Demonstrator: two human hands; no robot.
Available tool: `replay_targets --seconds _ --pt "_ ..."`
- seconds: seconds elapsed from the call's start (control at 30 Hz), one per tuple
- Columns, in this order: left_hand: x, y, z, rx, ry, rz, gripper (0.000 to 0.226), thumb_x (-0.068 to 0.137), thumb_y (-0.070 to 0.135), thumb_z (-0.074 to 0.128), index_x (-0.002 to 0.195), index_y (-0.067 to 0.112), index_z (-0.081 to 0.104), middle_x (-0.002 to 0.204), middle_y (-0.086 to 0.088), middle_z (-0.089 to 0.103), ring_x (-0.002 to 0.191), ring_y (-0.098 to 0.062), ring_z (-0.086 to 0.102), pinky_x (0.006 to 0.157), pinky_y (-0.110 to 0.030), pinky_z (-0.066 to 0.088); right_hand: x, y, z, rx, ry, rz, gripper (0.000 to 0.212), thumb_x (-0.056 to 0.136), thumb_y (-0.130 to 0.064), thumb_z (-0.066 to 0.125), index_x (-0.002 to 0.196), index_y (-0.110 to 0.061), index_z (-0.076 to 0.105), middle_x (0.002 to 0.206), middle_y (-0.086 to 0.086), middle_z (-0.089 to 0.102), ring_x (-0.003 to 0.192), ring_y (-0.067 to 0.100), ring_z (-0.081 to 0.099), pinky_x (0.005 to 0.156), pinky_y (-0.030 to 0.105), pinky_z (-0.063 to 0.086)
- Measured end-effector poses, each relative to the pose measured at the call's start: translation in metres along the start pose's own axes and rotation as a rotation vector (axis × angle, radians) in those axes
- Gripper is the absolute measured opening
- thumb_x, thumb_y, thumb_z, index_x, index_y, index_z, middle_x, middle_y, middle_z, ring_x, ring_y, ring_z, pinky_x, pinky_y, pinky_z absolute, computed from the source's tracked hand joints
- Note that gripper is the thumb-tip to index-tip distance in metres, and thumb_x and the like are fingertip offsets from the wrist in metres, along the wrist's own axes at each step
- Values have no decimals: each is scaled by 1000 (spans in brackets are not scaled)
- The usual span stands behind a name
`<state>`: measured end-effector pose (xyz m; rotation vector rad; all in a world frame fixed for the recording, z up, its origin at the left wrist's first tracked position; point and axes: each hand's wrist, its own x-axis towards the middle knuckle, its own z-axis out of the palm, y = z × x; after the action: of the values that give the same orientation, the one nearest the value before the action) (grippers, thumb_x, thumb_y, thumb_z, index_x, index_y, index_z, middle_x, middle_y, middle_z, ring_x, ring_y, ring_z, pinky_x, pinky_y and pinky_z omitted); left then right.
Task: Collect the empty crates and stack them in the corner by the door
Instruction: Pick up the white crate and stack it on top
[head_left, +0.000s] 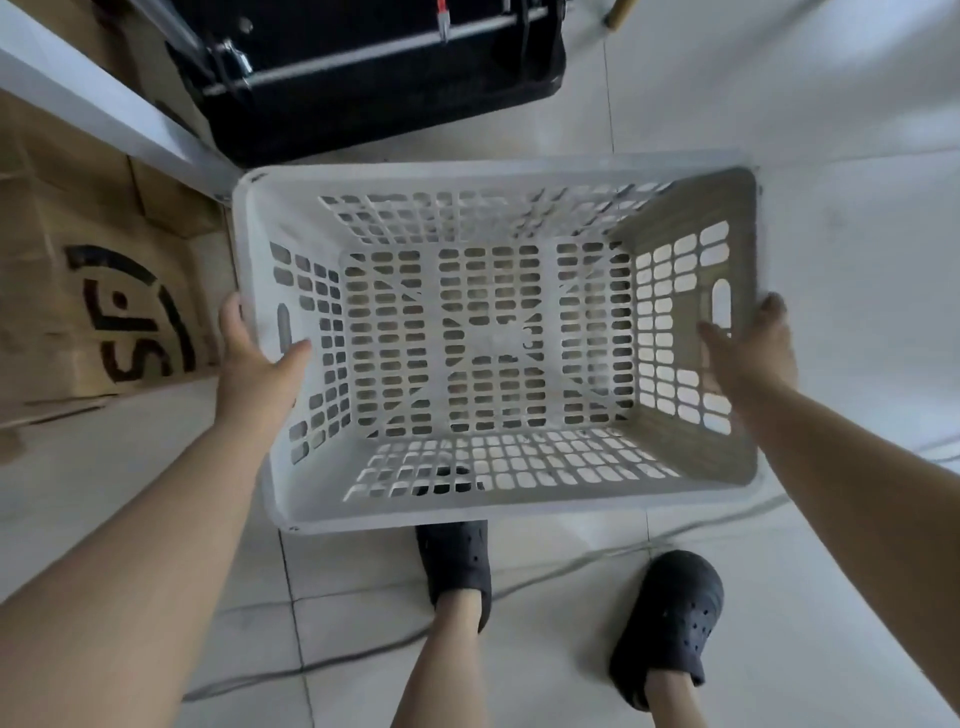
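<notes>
One white slotted plastic crate (493, 343) in hand, centre of frame, open side up, nothing in it. It's carried off the floor: a black clog (457, 561) shows through the slots and under the near rim.

Left hand (257, 358) grips the left short rim, thumb hooked inside by the handle slot, fingers curled round the outside and mostly hidden. Right hand (748, 353) grips the right short rim the same way, thumb inside near that handle slot, fingers wrapped outside.

Progress, my read: early to mid. One crate collected and held; not stacked yet. No other crates, no stack, no door visible, so can't say how many are done or left.

Surroundings: cardboard box (78, 291) with black lettering at left, black case (374, 67) with metal rods at top, white tiled floor (831, 130), a cable (363, 654) running across the floor at bottom near the feet. Watch that cable when walking.
</notes>
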<state>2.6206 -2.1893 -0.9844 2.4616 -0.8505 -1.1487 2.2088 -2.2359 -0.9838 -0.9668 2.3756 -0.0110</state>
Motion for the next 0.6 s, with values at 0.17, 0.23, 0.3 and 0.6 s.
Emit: replay_targets --seconds 0.17,0.23,0.3,0.6 --pt "13 3 -7 -402 -81 -320 23 95 39 48 82 20 53 82 -15 61 56 -21 51 49 -27 44 25 3 -1 371 -66 227 36 82 -54 51 82 -19 56 76 5 63 63 24 60 57 30 43" --pt "17 4 -15 -476 -189 -411 36 88 50 50 84 15 57 72 -12 55 51 -23 47 51 -29 41 29 -1 -8 398 -168 311 42 80 -57 51 85 -16 62 71 3 60 57 19 55 55 28 42" --pt "16 3 -23 -453 -211 -421 39 85 52 51 90 14 58 74 -12 56 54 -23 48 53 -30 40 28 0 -16 436 -286 326 46 83 -61 51 81 -16 61 72 4 58 59 18 54 57 29 42" --pt "-62 65 -115 -351 -234 -460 43 94 52 43 79 14 55 69 -10 52 55 -24 45 57 -33 37 -71 7 -111 621 -441 457 60 98 -60 28 77 -10 53 67 8 49 51 19 46 41 19 39"
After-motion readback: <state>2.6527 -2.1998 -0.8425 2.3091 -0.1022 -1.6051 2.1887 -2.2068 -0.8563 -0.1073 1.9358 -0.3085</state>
